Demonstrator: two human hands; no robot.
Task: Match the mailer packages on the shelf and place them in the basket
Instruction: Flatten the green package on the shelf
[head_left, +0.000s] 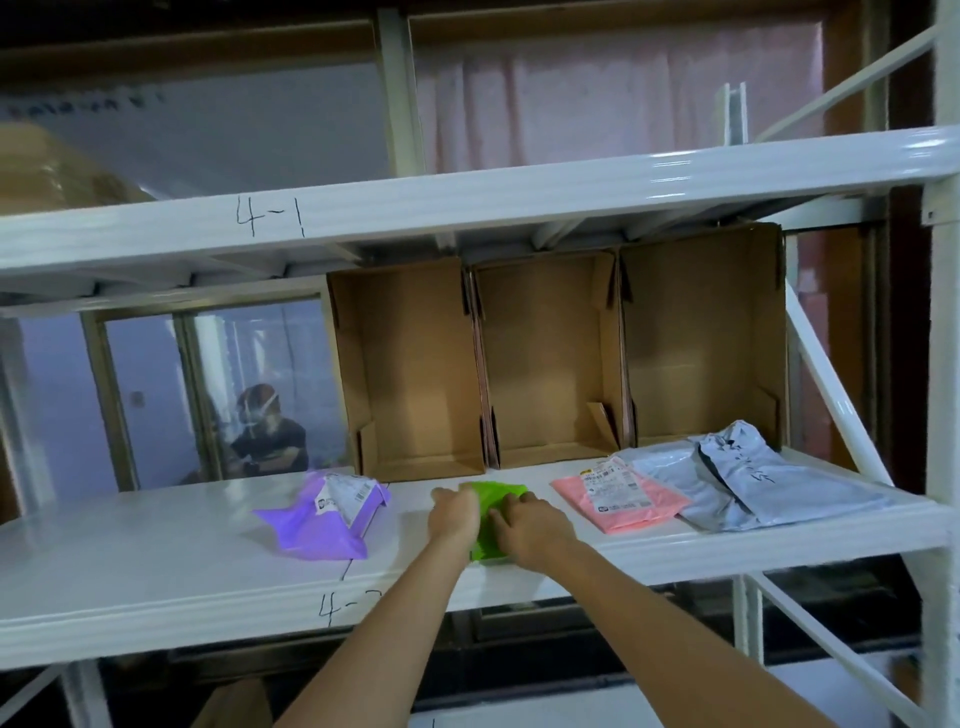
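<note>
"4-1" is handwritten in black on the upper beam (467, 208) of the white rack, and a cut-off "4-" shows on the front edge of the shelf (156, 571) below. The purple mailer (322, 519) and the pink mailer (621, 496) each carry a white printed label, too blurred to read; the top grey mailer (748, 467) has dark scribbled writing I can't make out.

Three open cardboard boxes (553, 358) stand side by side at the back of the shelf, mouths facing out, nothing visible inside them.

The green mailer (493, 493) lies flat mid-shelf between the purple and pink ones, its long axis running front to back. Both hands are on it: the left hand (456, 512) has fingers curled over its left edge, the right hand (532, 525) grips its right side.
</note>
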